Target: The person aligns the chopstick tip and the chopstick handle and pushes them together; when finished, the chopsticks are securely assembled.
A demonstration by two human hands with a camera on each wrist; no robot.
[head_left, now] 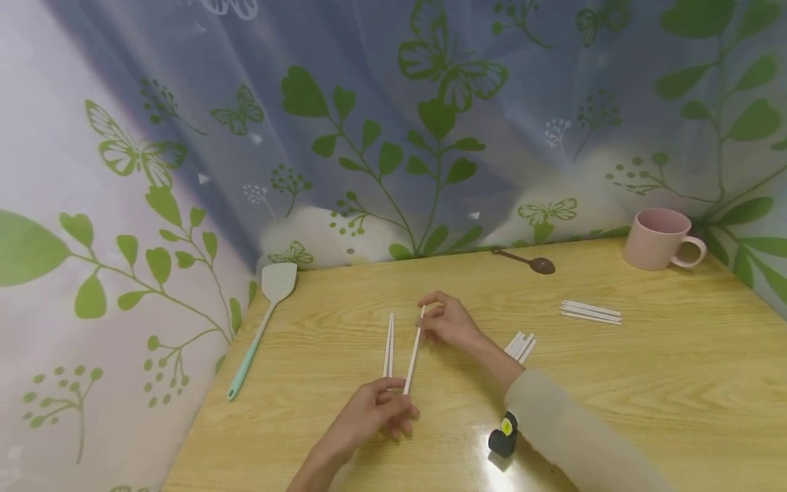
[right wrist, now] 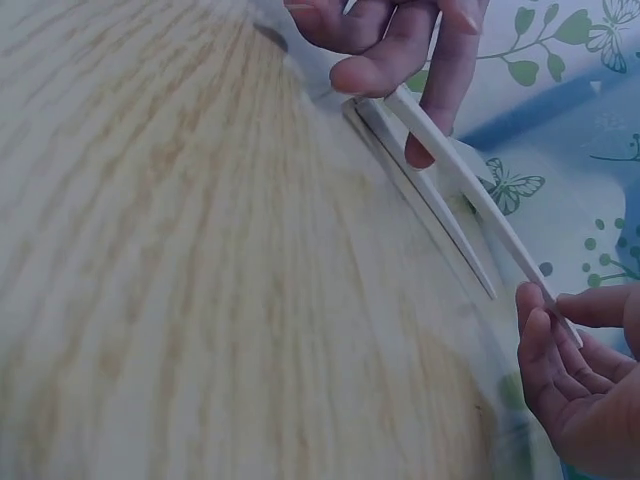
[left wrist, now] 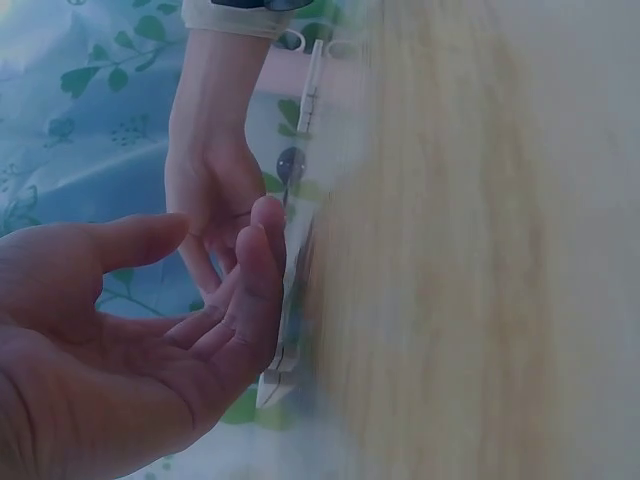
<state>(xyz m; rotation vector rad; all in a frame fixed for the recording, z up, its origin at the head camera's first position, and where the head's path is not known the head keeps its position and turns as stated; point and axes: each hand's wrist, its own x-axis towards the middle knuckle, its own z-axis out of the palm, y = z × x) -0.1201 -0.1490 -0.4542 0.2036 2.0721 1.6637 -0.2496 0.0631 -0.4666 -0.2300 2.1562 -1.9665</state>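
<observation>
A white chopstick slants between the two hands, raised over the table. My right hand pinches its far end between thumb and fingertips, as the right wrist view also shows. At the near end is my left hand, its fingers relaxed and its thumb held apart from them in the left wrist view. The chopstick's near end meets the left fingers; whether they bear it cannot be told. Two more white chopsticks lie side by side on the table, their near ends partly behind the left hand.
White sticks lie partly behind the right forearm, and another bundle of sticks lies farther right. A spatula is at the left. A brown spoon and pink mug are at the back. A small black object is near the right sleeve.
</observation>
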